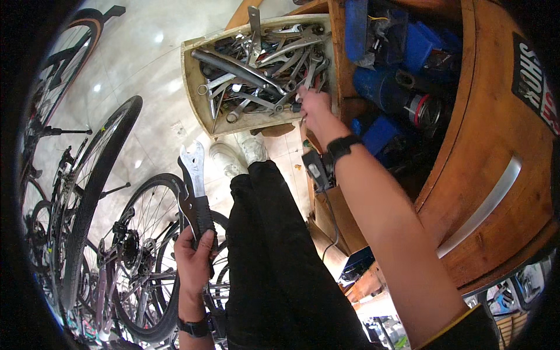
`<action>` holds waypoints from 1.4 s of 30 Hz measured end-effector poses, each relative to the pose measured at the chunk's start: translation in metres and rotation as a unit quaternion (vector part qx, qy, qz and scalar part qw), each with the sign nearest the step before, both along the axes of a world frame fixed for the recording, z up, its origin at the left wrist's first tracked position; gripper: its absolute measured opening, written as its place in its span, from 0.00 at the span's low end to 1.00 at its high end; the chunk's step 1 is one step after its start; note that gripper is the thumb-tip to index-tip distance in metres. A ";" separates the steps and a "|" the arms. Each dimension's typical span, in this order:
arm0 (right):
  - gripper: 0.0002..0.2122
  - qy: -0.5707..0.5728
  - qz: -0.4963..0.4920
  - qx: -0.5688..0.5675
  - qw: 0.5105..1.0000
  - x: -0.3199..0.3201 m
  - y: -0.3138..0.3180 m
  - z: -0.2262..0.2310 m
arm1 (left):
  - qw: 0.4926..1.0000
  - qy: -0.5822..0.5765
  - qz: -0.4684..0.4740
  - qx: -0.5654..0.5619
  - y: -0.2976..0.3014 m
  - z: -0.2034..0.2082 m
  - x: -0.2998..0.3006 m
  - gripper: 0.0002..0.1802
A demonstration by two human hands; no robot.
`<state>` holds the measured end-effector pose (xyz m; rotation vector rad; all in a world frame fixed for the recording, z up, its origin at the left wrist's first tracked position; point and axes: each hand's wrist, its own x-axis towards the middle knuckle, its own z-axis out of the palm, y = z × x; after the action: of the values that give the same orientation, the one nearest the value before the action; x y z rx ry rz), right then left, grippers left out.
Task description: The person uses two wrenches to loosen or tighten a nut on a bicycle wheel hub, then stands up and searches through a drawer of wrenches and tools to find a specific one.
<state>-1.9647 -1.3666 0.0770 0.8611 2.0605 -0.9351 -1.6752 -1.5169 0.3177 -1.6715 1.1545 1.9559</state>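
My left hand [195, 256] is closed around the black grips of two long tools held upright together. One is a pedal wrench [193, 169] with a flat silver open-ended head; beside it is a darker tool [187, 204] with a curved edge, its exact kind unclear. At the right side of a pale open drawer [192, 87], my right hand [317, 109] has its fingers bent inward among loose tools. A silver spanner [314, 65] lies by its fingertips; what they pinch is hidden. Several spanners and a long dark-handled tool [236, 71] fill the drawer.
Bicycles stand along the left, one tyre [96, 198] close to my left hand. On the right is a wooden cabinet [484, 134] with a curved metal handle [484, 207] and blue bins [421, 46] inside. A cabled black device [317, 170] hangs beside my right forearm.
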 end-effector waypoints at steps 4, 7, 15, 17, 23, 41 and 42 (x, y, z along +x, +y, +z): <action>0.06 -0.038 0.017 -0.126 0.991 0.029 -0.006 0.045 | 1.000 0.011 0.003 0.003 0.004 -0.002 -0.001 0.04; 0.07 -0.037 0.028 -0.219 0.975 0.048 -0.017 0.072 | 0.999 0.031 -0.011 0.001 0.003 -0.002 0.000 0.05; 0.09 -0.090 -0.012 -0.311 0.946 0.080 -0.039 0.120 | 1.000 0.017 0.003 -0.007 0.001 0.002 0.006 0.06; 0.08 -0.088 -0.022 -0.340 0.936 0.085 -0.041 0.126 | 1.000 0.016 0.000 -0.011 0.002 0.002 0.009 0.04; 0.13 -0.122 -0.009 -0.401 0.908 0.089 -0.047 0.151 | 1.000 0.011 -0.022 -0.013 0.001 0.004 0.009 0.05; 0.09 -0.117 0.064 -0.449 0.884 0.098 -0.055 0.166 | 0.999 0.013 -0.013 -0.027 0.006 0.001 0.014 0.04; 0.10 -0.122 0.080 -0.416 0.898 0.100 -0.055 0.157 | 0.999 0.015 -0.015 -0.033 0.005 0.001 0.015 0.03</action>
<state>-1.8647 -1.4217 0.2342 0.3109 1.2815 -1.3712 -1.6600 -1.5118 0.3187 -1.6544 1.2609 1.9503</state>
